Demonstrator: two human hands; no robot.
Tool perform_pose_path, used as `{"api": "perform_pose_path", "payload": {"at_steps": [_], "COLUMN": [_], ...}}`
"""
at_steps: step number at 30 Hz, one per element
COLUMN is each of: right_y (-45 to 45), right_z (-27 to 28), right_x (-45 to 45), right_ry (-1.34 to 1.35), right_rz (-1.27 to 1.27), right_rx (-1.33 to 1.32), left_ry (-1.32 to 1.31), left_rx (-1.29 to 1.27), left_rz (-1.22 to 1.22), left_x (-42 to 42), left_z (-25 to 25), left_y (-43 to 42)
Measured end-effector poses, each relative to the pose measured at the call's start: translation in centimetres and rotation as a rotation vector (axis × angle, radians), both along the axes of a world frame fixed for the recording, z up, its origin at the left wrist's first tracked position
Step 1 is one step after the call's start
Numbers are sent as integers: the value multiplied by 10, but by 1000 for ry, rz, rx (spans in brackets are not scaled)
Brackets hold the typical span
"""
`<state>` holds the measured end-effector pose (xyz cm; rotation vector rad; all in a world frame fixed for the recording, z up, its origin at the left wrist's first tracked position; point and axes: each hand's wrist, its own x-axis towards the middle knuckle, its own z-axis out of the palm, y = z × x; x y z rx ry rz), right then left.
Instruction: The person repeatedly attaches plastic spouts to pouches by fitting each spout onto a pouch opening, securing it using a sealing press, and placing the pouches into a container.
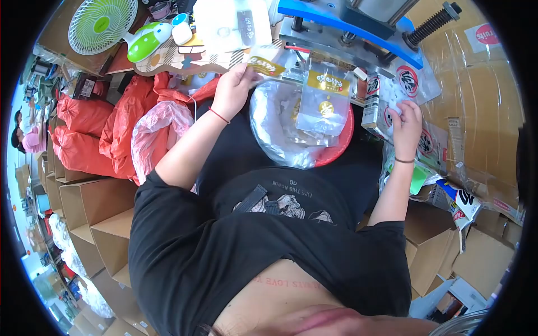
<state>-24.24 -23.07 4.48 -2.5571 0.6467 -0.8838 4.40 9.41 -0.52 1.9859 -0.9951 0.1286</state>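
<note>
My left hand (232, 92) pinches the edge of a clear plastic pouch with a gold printed band (265, 66), beside the metal press. My right hand (407, 126) is at a box (372, 106) with black and red print, fingers curled together over small white pieces (396, 99); what lies between the fingertips is too small to make out. Between my hands, a larger clear pouch with gold print (325, 98) lies on a red basin (343, 147) lined with clear plastic, on my lap. More pouches lie under it, partly hidden.
A blue and steel press (358, 33) stands at the front. A green and white fan (143, 42) is on the patterned table at the left. Red plastic bags (115, 126) and cardboard boxes (106, 204) crowd my left side; a large cardboard box (476, 95) stands right.
</note>
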Motion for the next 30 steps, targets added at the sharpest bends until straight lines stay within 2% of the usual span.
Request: {"api": "perform_pose_path", "payload": {"at_steps": [1, 2, 3, 5, 6, 8, 9, 10, 13, 15, 17, 19, 21, 23, 24, 27, 30], "right_y": [1, 4, 8, 23, 38, 68, 75, 83, 93, 78, 69, 69, 65, 63, 67, 74, 59], "right_z": [0, -4, -5, -6, 1, 24, 32, 43, 63, 61, 62, 67, 64, 62, 60, 56, 58], "right_x": [2, 5, 9, 20, 29, 46, 53, 60, 63, 60, 55, 48, 44, 39, 39, 41, 36], "right_ry": [15, -110, -105, -349, -311, -223, -242, -251, -148, -10, 3, 180, 170, 111, -5, 81, 193], "right_rz": [2, 56, 54, 198, 334, 433, 424, 465, 536, 521, 564, 638, 646, 432, 399, 488, 517], "right_rx": [-8, 56, 56, 815, 832, 611, 502, 541, 535, 232, 224, 448, 434, 406, 520, 380, 286], "left_ry": [318, 635, 731, 773, 732, 720, 833, 834, 1100, 1298, 1353, 1503, 1547, 1477, 1480, 1422, 1550], "left_rx": [-70, -139, -157, -43, -42, 15, 11, 15, -6, -126, -95, -54, -40, -47, -46, -11, -113], "left_rz": [-104, -205, -238, -302, -307, -371, -403, -411, -570, -631, -658, -674, -718, -689, -690, -667, -672], "left_x": [-8, -17, -30, -46, -55, -70, -80, -87, -100, -111, -120, -129, -133, -134, -134, -135, -137], "left_z": [3, 8, 17, 24, 23, 24, 29, 31, 38, 35, 35, 37, 28, 22, 24, 28, 29], "left_y": [0, -1, -5, -14, -19, -28, -32, -36, -39, -40, -41, -45, -48, -50, -51, -52, -54]}}
